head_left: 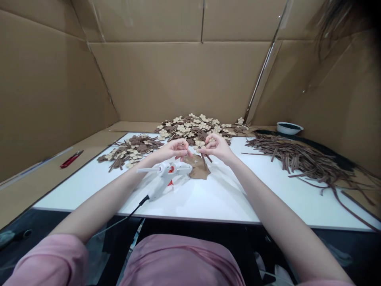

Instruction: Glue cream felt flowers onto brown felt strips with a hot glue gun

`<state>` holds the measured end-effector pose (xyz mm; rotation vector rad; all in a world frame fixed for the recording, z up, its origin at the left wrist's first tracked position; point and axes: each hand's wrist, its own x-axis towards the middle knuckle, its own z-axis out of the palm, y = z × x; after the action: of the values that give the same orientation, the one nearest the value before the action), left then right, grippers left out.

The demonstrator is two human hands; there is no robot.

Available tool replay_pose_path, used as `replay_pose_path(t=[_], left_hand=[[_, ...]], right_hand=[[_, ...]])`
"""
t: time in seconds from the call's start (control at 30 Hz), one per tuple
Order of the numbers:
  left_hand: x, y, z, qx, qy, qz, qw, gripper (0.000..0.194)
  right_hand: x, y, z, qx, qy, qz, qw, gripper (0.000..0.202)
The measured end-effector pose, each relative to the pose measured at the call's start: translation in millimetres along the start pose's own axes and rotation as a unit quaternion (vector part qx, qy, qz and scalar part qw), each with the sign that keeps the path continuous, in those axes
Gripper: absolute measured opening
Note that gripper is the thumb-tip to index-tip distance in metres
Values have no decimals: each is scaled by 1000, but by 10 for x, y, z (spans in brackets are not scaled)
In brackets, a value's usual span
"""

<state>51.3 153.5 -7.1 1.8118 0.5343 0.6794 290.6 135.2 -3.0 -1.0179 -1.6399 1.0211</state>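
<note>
My right hand [218,147] pinches a cream fabric flower [199,145] with brown strips hanging below it. Just left of the flower, my left hand [176,149] has its fingertips pressed together; whatever they hold is too small to make out. A white glue gun [163,176] with an orange trigger stands below my left hand, its nozzle pointing right toward a brown irregular piece [200,169] on the white board. Behind both hands lies a heap of cream and brown flowers [190,129].
Flowers with strips [135,149] are piled at left, brown strips [297,157] at right. A white bowl [289,128] sits at the back right, a red cutter [71,159] at far left. Cardboard walls [178,79] surround the white board [208,206]. The gun's cord [133,210] crosses the front edge.
</note>
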Motion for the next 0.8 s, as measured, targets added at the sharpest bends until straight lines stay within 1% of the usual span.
replay_pose_path(t=[0.13,0.3,0.4,0.57,0.63,0.8], left_hand=[[18,-34,-11,-11,-2,-21,1000,30],[31,-90,-31,-27,20,-14,999,27],[36,-101,-33,-9,20,-18,1000,25],[60,-127,-33,33,31,-4,999,22],[74,-151,-32,31,41,-7,999,24],[103,-185,-22,11,57,-28,998,36]], right_hand=[[8,10,3,-9,3,-6,1000,58],[15,23,3,-13,4,-8,1000,58],[15,21,4,-6,-1,-10,1000,58],[11,1,15,7,-8,-4,1000,59],[12,1,17,7,-10,-4,1000,59],[24,42,7,-4,-10,-10,1000,58]])
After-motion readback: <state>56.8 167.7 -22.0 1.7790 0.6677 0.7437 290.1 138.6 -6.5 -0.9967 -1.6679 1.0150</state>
